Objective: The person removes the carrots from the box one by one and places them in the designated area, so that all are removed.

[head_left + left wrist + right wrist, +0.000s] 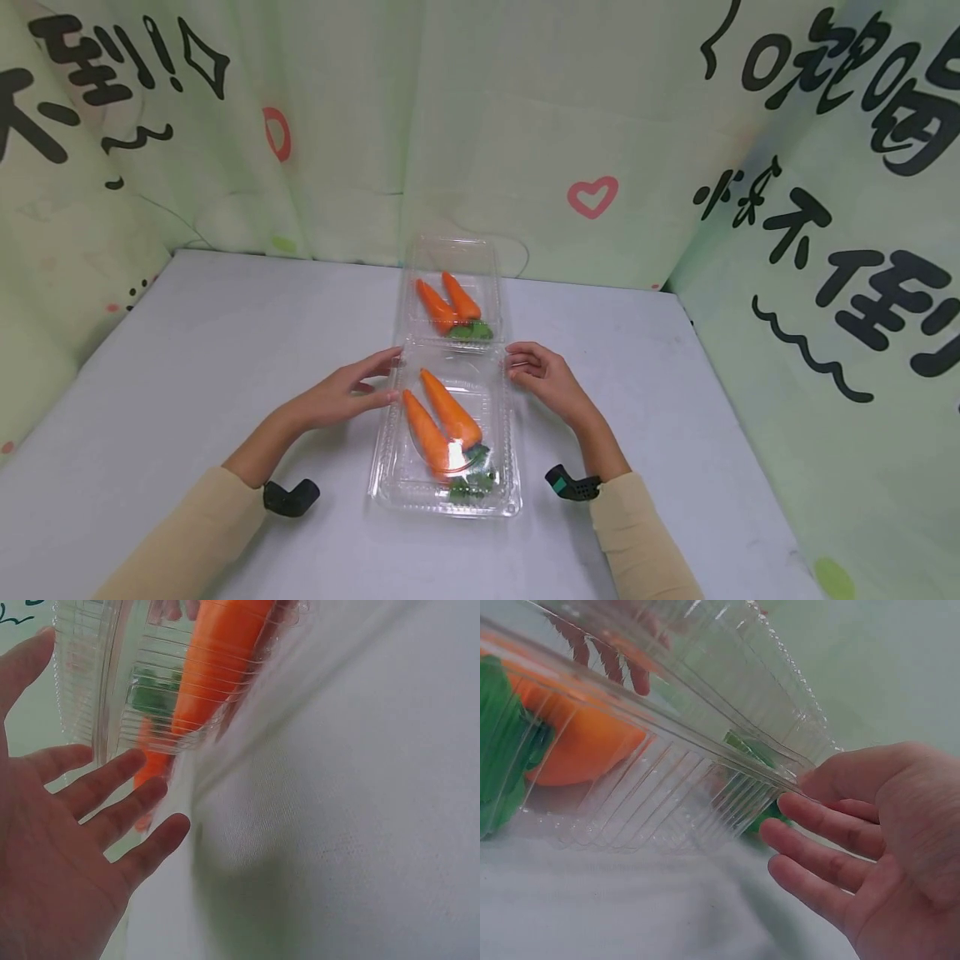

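Note:
A clear plastic clamshell box (382, 483) lies lengthwise on the table, with two orange carrots (448, 410) with green tops seen through the plastic. Just beyond it, two more carrots (435, 307) lie in a second clear plastic part (450, 248); whether this is a separate box, I cannot tell. My left hand (341, 394) is at the left side of the near box, its fingers (154, 851) spread and nearly straight. At the far right corner, the thumb and forefinger of my right hand (551, 382) pinch the box's rim (727, 761); its other fingers are loosely bent.
The white table (225, 333) runs back to a pale green curtain (480, 125) with black writing and pink hearts. Black bands (291, 498) sit on both wrists, beside beige sleeves (191, 533).

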`<state>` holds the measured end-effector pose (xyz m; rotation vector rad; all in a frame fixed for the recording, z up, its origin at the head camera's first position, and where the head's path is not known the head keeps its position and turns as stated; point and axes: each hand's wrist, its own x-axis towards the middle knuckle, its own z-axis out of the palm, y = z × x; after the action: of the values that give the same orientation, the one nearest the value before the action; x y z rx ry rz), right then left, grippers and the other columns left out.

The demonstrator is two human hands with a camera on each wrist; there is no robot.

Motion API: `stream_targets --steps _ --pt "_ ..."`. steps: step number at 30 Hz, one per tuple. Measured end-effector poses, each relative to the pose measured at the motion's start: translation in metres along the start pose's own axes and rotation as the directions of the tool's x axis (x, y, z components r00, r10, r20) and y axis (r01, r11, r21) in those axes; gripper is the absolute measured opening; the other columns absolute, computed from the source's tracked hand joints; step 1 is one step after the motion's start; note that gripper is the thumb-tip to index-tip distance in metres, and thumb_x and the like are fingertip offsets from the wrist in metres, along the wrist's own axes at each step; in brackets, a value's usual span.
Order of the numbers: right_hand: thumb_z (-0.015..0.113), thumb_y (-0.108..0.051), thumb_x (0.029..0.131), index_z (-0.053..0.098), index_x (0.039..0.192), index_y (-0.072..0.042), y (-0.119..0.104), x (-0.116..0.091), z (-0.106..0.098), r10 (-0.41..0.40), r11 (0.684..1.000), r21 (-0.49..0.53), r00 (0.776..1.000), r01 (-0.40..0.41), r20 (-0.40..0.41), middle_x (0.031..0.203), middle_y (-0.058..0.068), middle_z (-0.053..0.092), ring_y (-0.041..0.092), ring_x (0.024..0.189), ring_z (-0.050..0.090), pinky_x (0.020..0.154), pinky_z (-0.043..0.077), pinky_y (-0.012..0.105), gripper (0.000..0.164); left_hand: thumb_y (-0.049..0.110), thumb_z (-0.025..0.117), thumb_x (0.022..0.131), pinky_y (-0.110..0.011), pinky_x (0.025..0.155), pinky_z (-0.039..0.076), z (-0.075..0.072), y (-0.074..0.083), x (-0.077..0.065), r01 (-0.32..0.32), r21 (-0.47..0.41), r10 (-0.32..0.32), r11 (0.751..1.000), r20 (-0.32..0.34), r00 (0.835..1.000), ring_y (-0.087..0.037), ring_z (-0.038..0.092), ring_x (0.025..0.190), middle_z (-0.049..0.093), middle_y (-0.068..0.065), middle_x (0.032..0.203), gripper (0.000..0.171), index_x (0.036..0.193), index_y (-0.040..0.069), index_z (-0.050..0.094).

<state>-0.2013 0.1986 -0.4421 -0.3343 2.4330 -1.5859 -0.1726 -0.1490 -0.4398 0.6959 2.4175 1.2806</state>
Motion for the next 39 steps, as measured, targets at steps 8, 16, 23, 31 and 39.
stream_targets --steps 8,16,23,31,39 --pt "0.064 -0.011 0.091 0.051 0.133 -0.002 -0.002 0.002 0.0 0.041 0.999 0.034 0.999 -0.042 0.013 0.126 0.021 0.059 0.02 0.106 0.063 0.092 0.053 0.021 0.045 0.036 0.06 0.093 -0.052 0.104 0.045 0.0 0.0 0.0 -0.004 -0.037 0.005 0.999 0.018 1.0 -0.038 0.042 0.136 0.039 -0.017 0.152 0.073 0.153 0.011 0.025" --pt "0.063 -0.008 0.091 0.05 0.135 0.0 0.0 0.004 0.001 0.062 0.995 0.072 0.998 -0.063 0.016 0.124 0.022 0.059 0.009 0.096 0.062 0.087 0.054 0.018 0.047 0.034 0.059 0.094 -0.052 0.103 0.046 0.0 -0.003 0.0 -0.012 -0.068 0.014 0.998 0.034 0.999 -0.04 0.042 0.136 0.036 -0.019 0.153 0.072 0.153 0.011 0.023" --pt "0.066 -0.008 0.089 0.054 0.13 0.0 -0.001 0.005 0.003 0.062 0.994 0.093 0.998 -0.061 -0.012 0.118 0.021 0.061 0.008 0.091 0.062 0.083 0.054 0.016 0.043 0.034 0.059 0.095 -0.051 0.104 0.046 0.0 -0.003 0.0 -0.004 -0.077 0.007 0.997 0.04 0.999 -0.04 0.041 0.137 0.035 -0.019 0.154 0.072 0.153 0.011 0.023" --pt "0.064 -0.009 0.091 0.056 0.126 0.0 0.0 0.007 0.006 0.075 0.994 0.086 0.996 -0.071 -0.042 0.112 0.017 0.062 0.009 0.088 0.062 0.08 0.053 0.015 0.038 0.036 0.059 0.094 -0.053 0.106 0.043 0.0 -0.002 0.001 0.012 -0.084 -0.008 0.996 0.039 0.999 -0.038 0.041 0.137 0.035 -0.017 0.154 0.073 0.154 0.012 0.023" --pt "0.061 -0.01 0.093 0.056 0.125 0.002 -0.004 0.007 0.011 0.1 0.993 0.066 0.99 -0.094 -0.098 0.114 0.022 0.062 0.01 0.087 0.061 0.078 0.052 0.013 0.035 0.035 0.057 0.095 -0.055 0.106 0.042 0.0 -0.004 0.003 -0.008 -0.088 0.012 0.996 0.04 0.999 -0.039 0.041 0.137 0.035 -0.018 0.154 0.072 0.154 0.011 0.023"
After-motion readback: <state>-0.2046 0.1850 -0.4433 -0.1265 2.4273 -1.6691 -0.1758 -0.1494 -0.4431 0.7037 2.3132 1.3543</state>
